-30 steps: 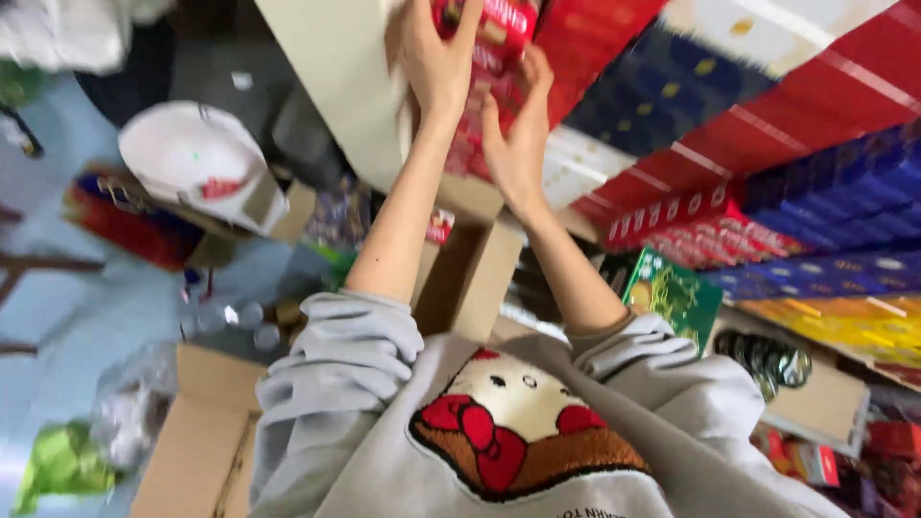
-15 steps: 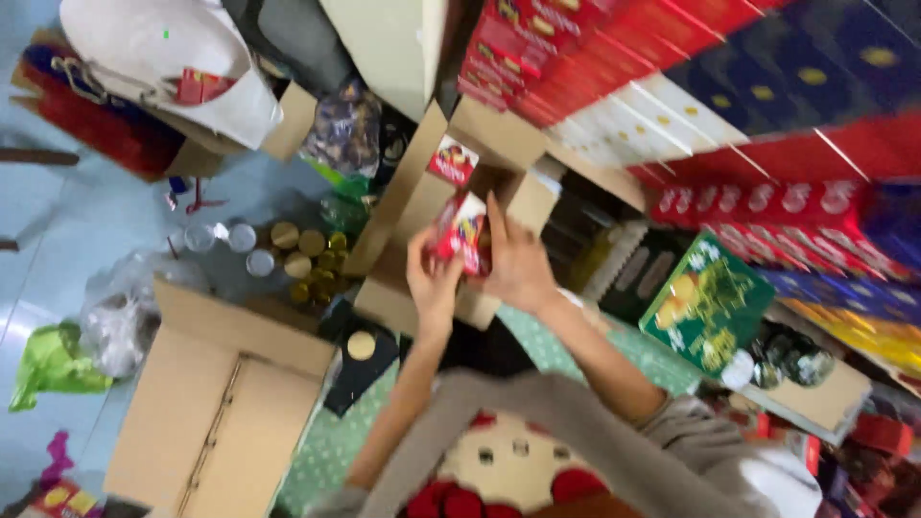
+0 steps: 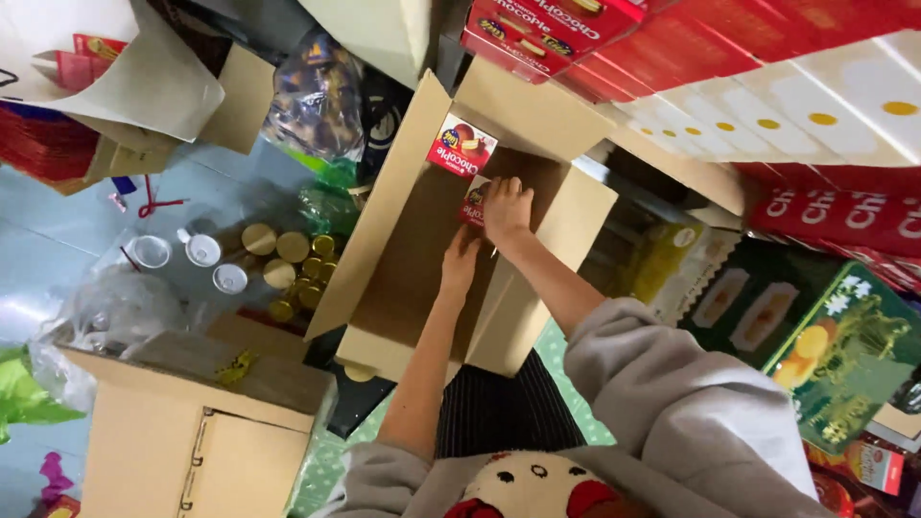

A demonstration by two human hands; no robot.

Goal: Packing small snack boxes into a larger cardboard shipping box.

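Lowered into the carton [image 3: 537,115], a red box [image 3: 475,200] is gripped by right fingers [image 3: 507,192]; left fingers [image 3: 464,251], below, are curled beside, unreadable.

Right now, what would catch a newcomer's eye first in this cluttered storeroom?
Two hands, left hand and right hand, reach into an open carton at the centre, holding a small red box beside another red box that stands in the carton. Stacked red cases fill the upper right, and gold-lidded jars sit on the floor at left.
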